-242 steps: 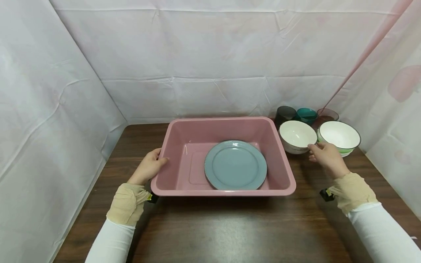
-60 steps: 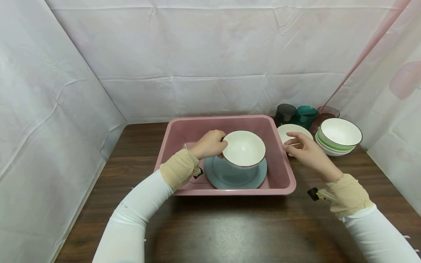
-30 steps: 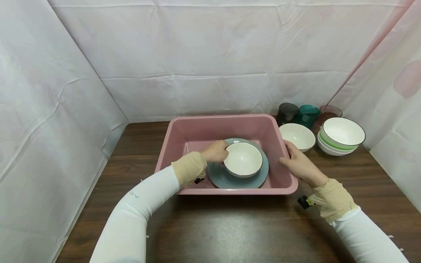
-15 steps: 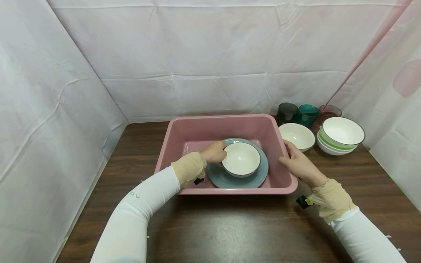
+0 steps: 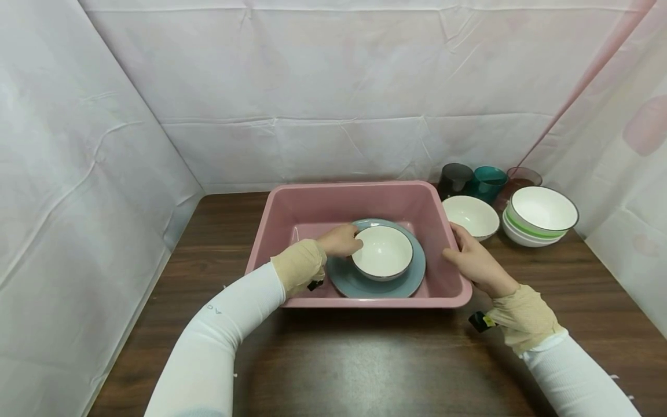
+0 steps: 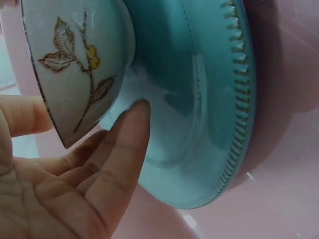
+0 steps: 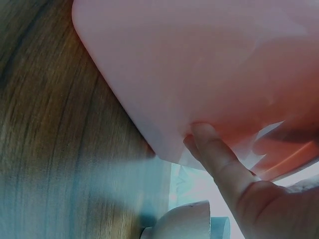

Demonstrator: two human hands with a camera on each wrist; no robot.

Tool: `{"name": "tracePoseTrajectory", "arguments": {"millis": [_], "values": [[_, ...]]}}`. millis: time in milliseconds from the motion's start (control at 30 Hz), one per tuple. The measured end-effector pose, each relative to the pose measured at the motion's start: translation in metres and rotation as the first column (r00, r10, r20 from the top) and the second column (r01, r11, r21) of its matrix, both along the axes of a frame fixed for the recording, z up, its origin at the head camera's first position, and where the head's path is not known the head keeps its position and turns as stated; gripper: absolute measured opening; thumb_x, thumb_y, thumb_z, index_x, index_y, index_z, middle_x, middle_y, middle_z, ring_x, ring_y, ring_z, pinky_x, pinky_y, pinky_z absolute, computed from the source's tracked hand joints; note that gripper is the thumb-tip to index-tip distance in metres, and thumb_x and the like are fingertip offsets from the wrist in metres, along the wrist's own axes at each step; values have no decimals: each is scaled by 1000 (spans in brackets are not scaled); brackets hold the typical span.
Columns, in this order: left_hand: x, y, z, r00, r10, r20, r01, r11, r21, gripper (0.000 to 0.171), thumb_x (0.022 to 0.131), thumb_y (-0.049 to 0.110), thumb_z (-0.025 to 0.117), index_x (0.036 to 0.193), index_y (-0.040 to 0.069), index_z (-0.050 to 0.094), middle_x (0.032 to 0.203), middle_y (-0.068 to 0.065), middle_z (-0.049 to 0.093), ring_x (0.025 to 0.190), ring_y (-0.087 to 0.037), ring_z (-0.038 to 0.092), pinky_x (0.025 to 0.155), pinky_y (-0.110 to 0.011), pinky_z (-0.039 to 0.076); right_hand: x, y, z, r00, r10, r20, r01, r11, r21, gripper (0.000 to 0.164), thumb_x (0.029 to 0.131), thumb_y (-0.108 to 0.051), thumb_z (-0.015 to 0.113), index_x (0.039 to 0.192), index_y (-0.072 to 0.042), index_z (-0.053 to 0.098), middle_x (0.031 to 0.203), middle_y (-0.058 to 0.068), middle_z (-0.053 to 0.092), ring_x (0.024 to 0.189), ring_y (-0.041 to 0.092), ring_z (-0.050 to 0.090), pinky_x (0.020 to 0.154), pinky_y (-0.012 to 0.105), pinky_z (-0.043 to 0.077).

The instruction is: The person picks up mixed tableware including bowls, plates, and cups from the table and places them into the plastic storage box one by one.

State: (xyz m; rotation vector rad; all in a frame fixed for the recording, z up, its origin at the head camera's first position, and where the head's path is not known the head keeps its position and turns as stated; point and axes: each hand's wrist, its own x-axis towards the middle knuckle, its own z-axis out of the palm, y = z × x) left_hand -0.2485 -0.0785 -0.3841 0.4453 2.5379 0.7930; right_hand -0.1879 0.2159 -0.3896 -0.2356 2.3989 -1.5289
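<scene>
My left hand [image 5: 340, 240] reaches into the pink plastic tub [image 5: 292, 187] and holds the left rim of a white bowl [image 5: 383, 252]. The bowl sits upright on a blue-grey plate [image 5: 417, 272]. In the left wrist view the thumb goes behind the bowl's dark rim, and the fingers [image 6: 127, 139] lie under its outer wall, which bears a leaf-and-berry pattern. My right hand [image 5: 479, 263] grips the tub's right rim, with the thumb inside. The right wrist view shows fingers [image 7: 219, 154] along the tub's outer wall.
Right of the tub stand another white bowl [image 5: 469, 214] and a stack of bowls with a green band [image 5: 542, 217]. Behind them are a dark cup [image 5: 454, 178], a teal cup [image 5: 488, 182] and a reddish clear cup [image 5: 523, 176]. White cloth [image 5: 339, 92] hangs behind the table.
Earlier my left hand held the tub's left rim; later it held the white bowl over the plate and lowered it onto it. My right hand went from the bowls to the tub's right rim.
</scene>
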Motion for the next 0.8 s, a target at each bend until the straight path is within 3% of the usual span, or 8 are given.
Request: {"name": "tracePoseTrajectory", "arguments": {"millis": [100,233,367,500,800], "values": [[0,-2,3,1000,7,-28,-8,1000,-31,41,95,21,45,128,-2,54,123,-17,63,97,-22,64,86,-35,55,0,0,0,1000,0,0,0,1000,9,71,98,-7,44,156,-3,3,158,26,20,139,40,32,93,22,44],[-1,-4,8,999,18,-38,-19,1000,-20,48,97,25,46,138,-2,48,135,-18,57,125,-28,55,104,-41,46,0,0,0,1000,1,-8,-1,1000,11,70,98,-7,43,156,-2,4,158,26,20,139,40,33,94,24,44],[-1,-7,14,998,60,-24,-59,996,61,53,99,27,47,143,-1,41,140,-19,53,129,-31,52,104,-44,46,-1,1,-2,1000,-1,-9,1,1000,16,70,99,-8,43,156,-2,4,158,26,19,140,39,32,98,29,44],[0,-13,30,990,120,-68,-109,982,156,55,99,30,49,146,3,40,142,-16,51,131,-30,50,107,-44,43,-2,2,-3,1000,-3,-6,3,1000,16,69,99,-9,43,156,-3,4,159,25,19,140,39,32,98,28,43],[7,-32,59,960,219,-172,-136,907,399,47,100,27,52,141,7,45,140,-11,52,129,-29,51,107,-44,43,0,1,-4,1000,-8,-18,8,1000,-4,69,99,-8,44,156,-1,5,156,28,23,136,40,36,90,19,44]]}}
